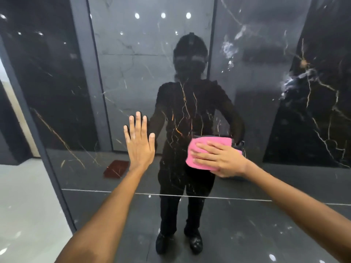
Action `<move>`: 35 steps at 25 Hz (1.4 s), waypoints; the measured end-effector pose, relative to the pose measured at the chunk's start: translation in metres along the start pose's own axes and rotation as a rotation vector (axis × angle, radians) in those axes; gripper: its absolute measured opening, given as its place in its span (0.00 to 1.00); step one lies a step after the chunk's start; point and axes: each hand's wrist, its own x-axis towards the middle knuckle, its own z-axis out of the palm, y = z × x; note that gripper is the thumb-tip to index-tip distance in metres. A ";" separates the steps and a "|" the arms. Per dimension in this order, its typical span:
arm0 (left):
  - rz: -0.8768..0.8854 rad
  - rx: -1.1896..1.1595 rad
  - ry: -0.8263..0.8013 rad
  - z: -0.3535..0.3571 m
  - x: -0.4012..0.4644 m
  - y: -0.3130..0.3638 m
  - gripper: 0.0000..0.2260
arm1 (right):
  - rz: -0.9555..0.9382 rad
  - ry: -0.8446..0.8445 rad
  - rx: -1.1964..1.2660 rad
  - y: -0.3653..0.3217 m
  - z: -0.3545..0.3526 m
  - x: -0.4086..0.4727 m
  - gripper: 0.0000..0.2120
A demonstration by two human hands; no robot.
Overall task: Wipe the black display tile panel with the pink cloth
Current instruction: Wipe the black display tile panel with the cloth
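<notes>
A tall, glossy black tile panel (178,103) with gold and white veins fills the view straight ahead and mirrors a person's dark silhouette. My right hand (218,158) lies flat on a folded pink cloth (209,144), pressing it against the panel at about waist height, right of centre. My left hand (139,141) rests flat on the panel to the left of the cloth, fingers spread and pointing up, holding nothing.
A dark frame edge (47,149) borders the panel on the left, with pale floor (24,205) beyond it. A thin horizontal seam (228,197) crosses the panel below my hands. Reflected in the panel are ceiling lights, other dark slabs and a reddish mat (115,168).
</notes>
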 end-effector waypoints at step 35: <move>0.065 0.002 0.159 -0.022 0.175 0.106 0.25 | 0.613 0.477 0.038 0.249 -0.101 0.109 0.29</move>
